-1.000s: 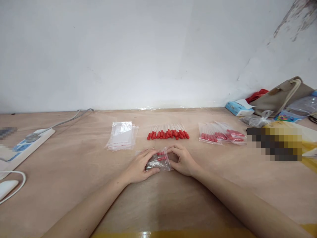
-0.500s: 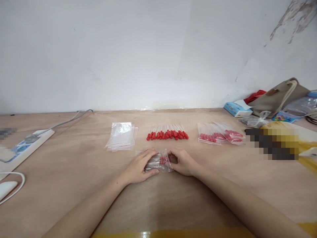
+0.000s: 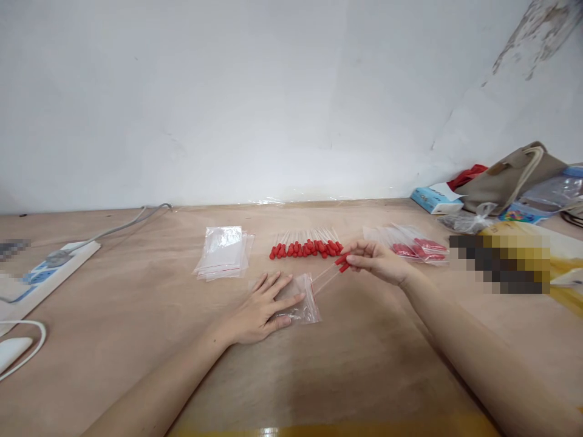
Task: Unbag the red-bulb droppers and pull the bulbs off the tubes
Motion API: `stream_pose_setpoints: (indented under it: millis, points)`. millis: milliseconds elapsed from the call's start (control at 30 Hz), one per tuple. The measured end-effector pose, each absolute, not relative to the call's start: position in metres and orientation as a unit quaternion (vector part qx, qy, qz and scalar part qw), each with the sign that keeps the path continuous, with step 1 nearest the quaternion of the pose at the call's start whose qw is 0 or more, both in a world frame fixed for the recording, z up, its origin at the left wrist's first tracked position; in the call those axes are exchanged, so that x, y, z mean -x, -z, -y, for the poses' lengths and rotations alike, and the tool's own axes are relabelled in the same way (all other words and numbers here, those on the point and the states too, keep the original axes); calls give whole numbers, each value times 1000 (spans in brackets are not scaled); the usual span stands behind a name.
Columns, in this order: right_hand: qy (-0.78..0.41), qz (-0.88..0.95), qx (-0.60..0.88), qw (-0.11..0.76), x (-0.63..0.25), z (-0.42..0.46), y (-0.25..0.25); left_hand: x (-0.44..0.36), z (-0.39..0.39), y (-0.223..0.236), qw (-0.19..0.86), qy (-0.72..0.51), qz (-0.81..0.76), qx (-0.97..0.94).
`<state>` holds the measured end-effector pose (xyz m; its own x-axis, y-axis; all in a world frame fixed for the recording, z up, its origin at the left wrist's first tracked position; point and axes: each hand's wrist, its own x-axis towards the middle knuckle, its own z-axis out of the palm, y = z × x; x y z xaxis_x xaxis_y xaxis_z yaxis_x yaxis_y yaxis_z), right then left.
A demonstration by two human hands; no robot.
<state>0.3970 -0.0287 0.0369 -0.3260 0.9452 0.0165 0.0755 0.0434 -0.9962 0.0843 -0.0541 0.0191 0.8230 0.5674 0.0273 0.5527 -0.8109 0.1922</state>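
Note:
My left hand (image 3: 264, 309) lies flat with its fingers spread, pressing a clear zip bag (image 3: 310, 309) onto the table. My right hand (image 3: 376, 261) pinches the red bulbs of some glass droppers (image 3: 342, 262), of which two show. Their thin clear tubes slant down left to the bag's open end; whether the tips are inside is hard to tell. Behind the bag lies a row of droppers (image 3: 305, 249) with red bulbs facing me. Flat zip bags (image 3: 223, 252) are stacked at left. Filled bags of droppers (image 3: 419, 249) lie at right, partly behind my right hand.
A power strip (image 3: 68, 261) with cables lies at the left, near a white device (image 3: 13, 355). At the back right are a tissue box (image 3: 437, 200), a beige handbag (image 3: 501, 176) and a plastic bottle (image 3: 555, 194). The wall (image 3: 291, 121) bounds the table's far side.
My right hand has moved right and up, drawing the droppers' red bulbs out of the bag. My left hand has flattened and spread over the bag.

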Motion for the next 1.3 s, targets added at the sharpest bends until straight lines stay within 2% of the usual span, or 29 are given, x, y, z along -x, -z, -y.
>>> stream_pose_setpoints:
  millis: [167,233,367,500,767,900,1067,1200,1300]
  points:
    - [-380,589,461,545,-415,16,-46,-83,55,-19,89,-22,-292,-952]
    - [-286,609,465,577,-407,11,-43,-83,55,-18,92,-29,-294,-951]
    - [-101,703,478,517,-383,1,-31,-83,55,-18,98,-39,-292,-951]
    - [-3,780,455,429,-368,-11,-18,-83,54,-17,102,-43,-292,-950]
    - [49,836,438,327,-360,-18,-11,-83,55,-18,103,-29,-297,-949]
    - [82,809,479,330,-359,4,-18,-84,55,-19,98,-14,-300,-949]
    - [-31,818,442,366,-342,51,-14,-85,55,-18,104,-21,-298,-949]
    - [-93,889,350,280,-327,78,-8,-84,56,-17,113,-46,-306,-944]
    - [-95,894,361,249,-326,81,-6,-83,58,-18,151,-78,-333,-927]
